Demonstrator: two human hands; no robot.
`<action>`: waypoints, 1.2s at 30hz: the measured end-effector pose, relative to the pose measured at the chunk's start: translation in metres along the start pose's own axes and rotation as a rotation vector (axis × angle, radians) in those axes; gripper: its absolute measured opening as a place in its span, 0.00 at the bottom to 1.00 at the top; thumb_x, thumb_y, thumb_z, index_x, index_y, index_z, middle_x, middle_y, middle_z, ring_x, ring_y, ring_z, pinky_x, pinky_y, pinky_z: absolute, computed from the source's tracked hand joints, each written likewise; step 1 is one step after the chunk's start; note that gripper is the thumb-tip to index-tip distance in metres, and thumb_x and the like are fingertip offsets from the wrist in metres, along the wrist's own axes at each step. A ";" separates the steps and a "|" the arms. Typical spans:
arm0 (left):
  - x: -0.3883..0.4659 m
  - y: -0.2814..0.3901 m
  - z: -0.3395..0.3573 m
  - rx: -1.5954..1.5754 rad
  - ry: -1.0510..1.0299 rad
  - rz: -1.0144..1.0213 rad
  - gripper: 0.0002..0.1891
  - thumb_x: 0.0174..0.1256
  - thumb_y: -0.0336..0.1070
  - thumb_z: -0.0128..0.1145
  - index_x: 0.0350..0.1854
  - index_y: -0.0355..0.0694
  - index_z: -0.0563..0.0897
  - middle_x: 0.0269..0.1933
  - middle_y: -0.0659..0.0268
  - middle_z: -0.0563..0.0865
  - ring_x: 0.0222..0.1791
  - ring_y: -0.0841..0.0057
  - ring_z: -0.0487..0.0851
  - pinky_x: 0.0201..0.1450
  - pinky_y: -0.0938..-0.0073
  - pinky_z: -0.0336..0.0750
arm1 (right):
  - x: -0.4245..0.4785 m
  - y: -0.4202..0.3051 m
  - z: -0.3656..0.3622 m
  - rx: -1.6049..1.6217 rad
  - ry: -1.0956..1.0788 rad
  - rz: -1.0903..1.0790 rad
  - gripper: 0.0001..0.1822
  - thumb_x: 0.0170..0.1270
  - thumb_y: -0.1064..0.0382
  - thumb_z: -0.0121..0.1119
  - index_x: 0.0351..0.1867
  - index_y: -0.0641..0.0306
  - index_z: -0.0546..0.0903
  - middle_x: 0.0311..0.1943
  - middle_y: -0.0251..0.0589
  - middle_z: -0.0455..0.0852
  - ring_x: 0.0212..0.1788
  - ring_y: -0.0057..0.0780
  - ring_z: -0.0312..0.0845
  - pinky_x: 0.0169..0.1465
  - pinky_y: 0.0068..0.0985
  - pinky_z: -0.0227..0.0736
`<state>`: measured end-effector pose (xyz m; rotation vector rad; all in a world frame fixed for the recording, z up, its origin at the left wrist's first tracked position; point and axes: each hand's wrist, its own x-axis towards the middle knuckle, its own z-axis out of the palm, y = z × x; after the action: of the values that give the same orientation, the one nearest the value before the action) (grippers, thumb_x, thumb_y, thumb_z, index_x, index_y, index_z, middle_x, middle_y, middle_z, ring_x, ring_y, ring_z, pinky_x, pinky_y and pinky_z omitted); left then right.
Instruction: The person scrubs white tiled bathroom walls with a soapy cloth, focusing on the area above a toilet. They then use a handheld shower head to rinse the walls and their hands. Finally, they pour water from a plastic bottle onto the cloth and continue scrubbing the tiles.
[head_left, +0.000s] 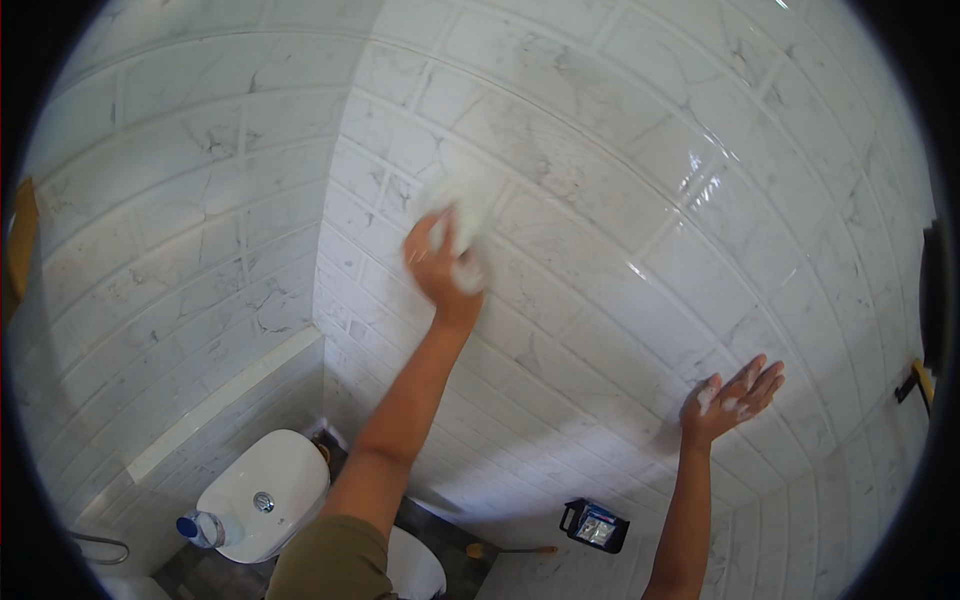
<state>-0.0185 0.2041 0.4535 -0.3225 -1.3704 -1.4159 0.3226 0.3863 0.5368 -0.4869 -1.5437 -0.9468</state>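
My left hand (442, 262) is raised against the white marble-patterned tile wall (555, 247), near the inner corner. Its fingers are closed around a pale scrubbing pad or cloth (469, 206), too motion-blurred to tell which. White foam shows by the palm. Lower and to the right, my right hand (731, 401) has its fingers spread and holds nothing. Suds cling to its fingers and thumb. It is close to the tiles, and whether it touches them I cannot tell.
Below left stands a white toilet cistern (274, 472) with a round flush button; a blue-capped clear bottle (202, 529) is by its edge. The toilet bowl or lid (412, 566) shows beside my sleeve. Low down are a long-handled tool (514, 551) and a black holder with packets (596, 527).
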 end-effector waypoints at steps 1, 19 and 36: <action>0.023 0.018 0.005 -0.058 -0.032 0.155 0.25 0.51 0.29 0.63 0.56 0.44 0.85 0.54 0.62 0.82 0.50 0.65 0.77 0.51 0.65 0.68 | -0.001 0.000 0.000 0.000 -0.005 0.001 0.34 0.78 0.42 0.35 0.77 0.58 0.58 0.78 0.53 0.53 0.78 0.56 0.44 0.75 0.51 0.41; -0.216 -0.107 -0.100 -0.524 -1.002 1.361 0.17 0.62 0.41 0.60 0.54 0.64 0.82 0.49 0.85 0.79 0.41 0.83 0.76 0.32 0.74 0.71 | -0.008 0.011 -0.001 0.031 -0.038 0.080 0.35 0.71 0.42 0.46 0.74 0.57 0.65 0.78 0.52 0.54 0.77 0.62 0.45 0.72 0.62 0.43; 0.089 0.213 0.049 -0.223 -0.202 0.698 0.34 0.43 0.25 0.65 0.60 0.55 0.84 0.54 0.70 0.82 0.47 0.67 0.73 0.45 0.65 0.66 | -0.011 0.017 -0.009 0.090 -0.107 0.229 0.36 0.65 0.43 0.53 0.76 0.41 0.64 0.79 0.42 0.54 0.81 0.48 0.41 0.75 0.59 0.37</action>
<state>0.0960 0.2553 0.6527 -1.0067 -1.0926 -0.9562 0.3437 0.3916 0.5309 -0.6432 -1.5809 -0.6815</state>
